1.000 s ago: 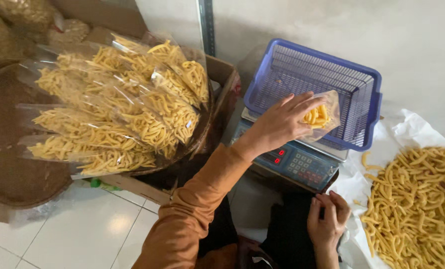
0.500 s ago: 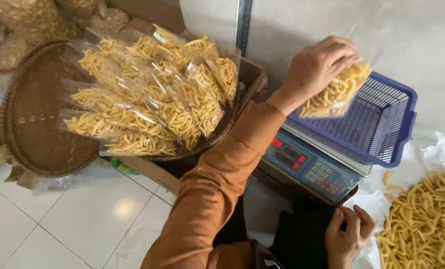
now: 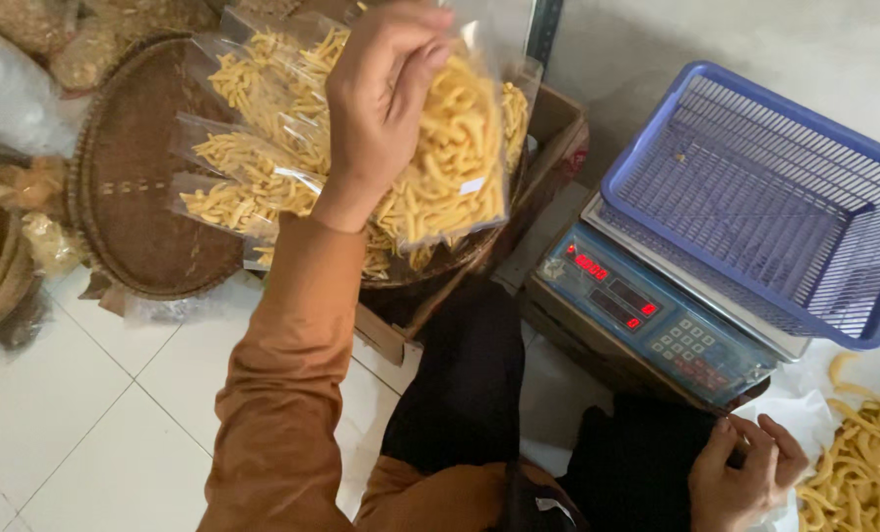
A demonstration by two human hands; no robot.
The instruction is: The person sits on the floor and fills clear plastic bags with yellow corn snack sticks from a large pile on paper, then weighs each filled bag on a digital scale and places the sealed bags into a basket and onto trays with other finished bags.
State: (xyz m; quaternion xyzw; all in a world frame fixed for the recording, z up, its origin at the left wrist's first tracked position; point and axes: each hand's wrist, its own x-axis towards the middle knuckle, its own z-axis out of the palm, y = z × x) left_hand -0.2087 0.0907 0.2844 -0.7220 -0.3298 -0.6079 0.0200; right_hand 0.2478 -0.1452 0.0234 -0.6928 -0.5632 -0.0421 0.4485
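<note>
A person sits on a white tiled floor (image 3: 95, 414), seen from above. The left hand (image 3: 386, 94), at the end of an orange-brown sleeve (image 3: 282, 374), is raised and closed around the top of a clear plastic bag (image 3: 455, 158) filled with yellow stick-shaped snacks. The fingers curl down over the bag's upper edge and the bag hangs below them. It is held in the air above a pile of similar filled bags (image 3: 253, 167), which lie in a round woven tray (image 3: 154, 177) set on a cardboard box (image 3: 558, 128).

To the right of the box stands a digital scale (image 3: 657, 315) with red lit digits, and a blue plastic mesh basket (image 3: 755, 197) rests on its platform. The right hand (image 3: 745, 468) is low at the bottom right, beside the scale's front corner, fingers loosely bent against dark cloth; whether it grips anything cannot be told. Loose yellow snacks (image 3: 864, 463) are heaped on white sheeting at the lower right edge.
</note>
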